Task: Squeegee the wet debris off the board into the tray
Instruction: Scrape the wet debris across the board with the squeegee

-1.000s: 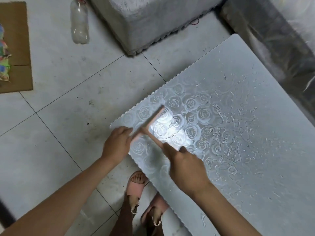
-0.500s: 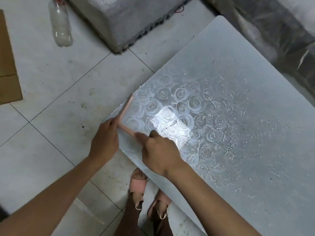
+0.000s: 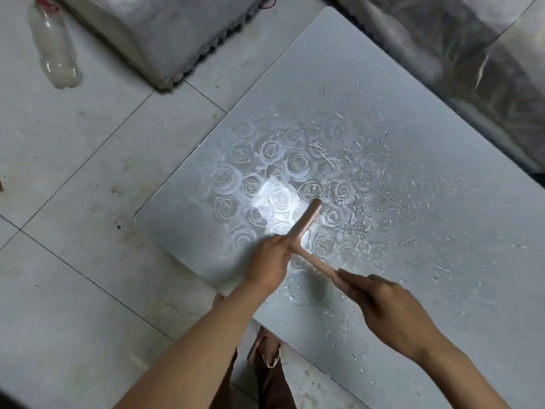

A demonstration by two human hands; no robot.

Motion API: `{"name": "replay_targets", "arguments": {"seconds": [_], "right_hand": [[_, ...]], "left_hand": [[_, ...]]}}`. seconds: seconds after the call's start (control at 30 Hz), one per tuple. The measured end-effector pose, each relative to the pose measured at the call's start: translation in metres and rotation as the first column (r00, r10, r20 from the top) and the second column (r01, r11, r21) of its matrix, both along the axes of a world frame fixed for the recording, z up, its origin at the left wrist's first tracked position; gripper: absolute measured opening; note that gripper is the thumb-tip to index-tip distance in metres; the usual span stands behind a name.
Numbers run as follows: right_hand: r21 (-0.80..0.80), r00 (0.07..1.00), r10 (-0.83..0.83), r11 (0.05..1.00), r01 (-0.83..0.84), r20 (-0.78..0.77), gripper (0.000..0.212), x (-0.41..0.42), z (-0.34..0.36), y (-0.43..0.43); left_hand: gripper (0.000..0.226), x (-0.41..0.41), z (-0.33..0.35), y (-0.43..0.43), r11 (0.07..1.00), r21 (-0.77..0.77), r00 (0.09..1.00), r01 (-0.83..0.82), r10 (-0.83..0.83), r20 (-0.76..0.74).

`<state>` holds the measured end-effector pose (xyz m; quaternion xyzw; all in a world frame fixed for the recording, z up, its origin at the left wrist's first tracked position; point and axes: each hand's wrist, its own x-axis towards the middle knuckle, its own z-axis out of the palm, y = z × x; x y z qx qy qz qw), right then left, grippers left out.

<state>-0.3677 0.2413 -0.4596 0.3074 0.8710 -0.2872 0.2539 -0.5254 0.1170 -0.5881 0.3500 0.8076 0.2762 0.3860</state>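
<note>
The squeegee [image 3: 306, 225], pink and T-shaped, lies on the board [image 3: 383, 84] near its middle. Its blade slants away from the person, and the far tip sits at the edge of the wet patch. The left hand [image 3: 271, 261] holds the near end of the blade where it meets the handle, fingers curled onto it. The right hand [image 3: 380, 302] is clenched round the far end of the handle, with the forefinger stretched along the shaft toward the blade.

The board is pale and silvery with rounded corners and a pattern of roses across its left half. A bright glare shows just left of the blade. Water drops [image 3: 368, 172] and streaks lie scattered to the right of the blade and down toward the right hand; whether bits of debris are mixed in cannot be told.

The board stands over a pale tiled floor [image 3: 73, 172] with dark specks. A clear plastic bottle [image 3: 56, 54] lies on the floor at top left, beside a grey block [image 3: 141, 31]. A shiny wrapped bulk [image 3: 472, 54] runs along the top right. A sandalled foot [image 3: 267, 352] shows below the board's near edge.
</note>
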Motion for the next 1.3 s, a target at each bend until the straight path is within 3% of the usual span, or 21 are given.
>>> {"name": "replay_targets", "arguments": {"seconds": [0.07,0.2,0.33,0.53,0.73,0.87,0.97,1.1,1.17,1.3], "right_hand": [[0.003,0.996,0.029,1.0,-0.029,-0.087,0.041,-0.005,0.008,-0.002],[-0.113,0.961,0.065,0.989,-0.099,-0.267,0.049,-0.053,0.0,-0.027],[-0.156,0.963,0.126,0.974,-0.166,-0.237,0.06,-0.107,-0.023,-0.062],[-0.141,0.98,0.096,0.983,-0.121,-0.172,0.062,-0.067,-0.037,-0.047],[-0.158,0.993,-0.087,0.985,0.073,-0.084,0.043,0.055,-0.021,0.025],[-0.001,0.994,-0.106,0.994,0.106,-0.026,0.041,0.099,-0.002,0.044],[0.08,0.995,-0.066,0.994,0.072,-0.079,0.041,0.103,0.013,0.039],[-0.017,0.978,-0.046,0.999,0.044,-0.205,0.041,0.078,0.014,0.029],[-0.07,0.965,-0.022,0.998,0.004,-0.263,0.042,0.049,0.001,0.02],[-0.069,0.969,0.075,0.993,-0.093,-0.236,0.044,-0.01,-0.025,-0.009]], "left_hand": [[0.04,-0.003,0.009,-0.004,0.998,0.025,0.999,-0.051,0.052,-0.016],[0.032,-0.05,0.022,-0.048,0.983,-0.042,0.94,-0.18,0.16,-0.3],[0.034,-0.09,0.021,-0.09,0.958,-0.146,0.901,-0.248,0.173,-0.398],[0.032,-0.048,0.007,-0.057,0.943,-0.144,0.904,-0.301,0.234,-0.358],[0.035,0.045,0.005,0.02,0.993,-0.076,0.98,-0.091,0.076,-0.186],[0.038,0.087,0.006,0.06,0.998,-0.042,0.999,-0.04,0.04,-0.007],[0.036,0.09,0.012,0.067,0.999,-0.025,0.996,-0.042,0.044,0.083],[0.029,0.054,0.019,0.034,0.996,0.021,0.987,-0.09,0.092,-0.132],[0.028,0.03,0.019,0.008,0.991,-0.031,0.976,-0.131,0.123,-0.18],[0.029,-0.005,0.014,-0.031,0.97,-0.156,0.946,-0.185,0.133,-0.295]]}}
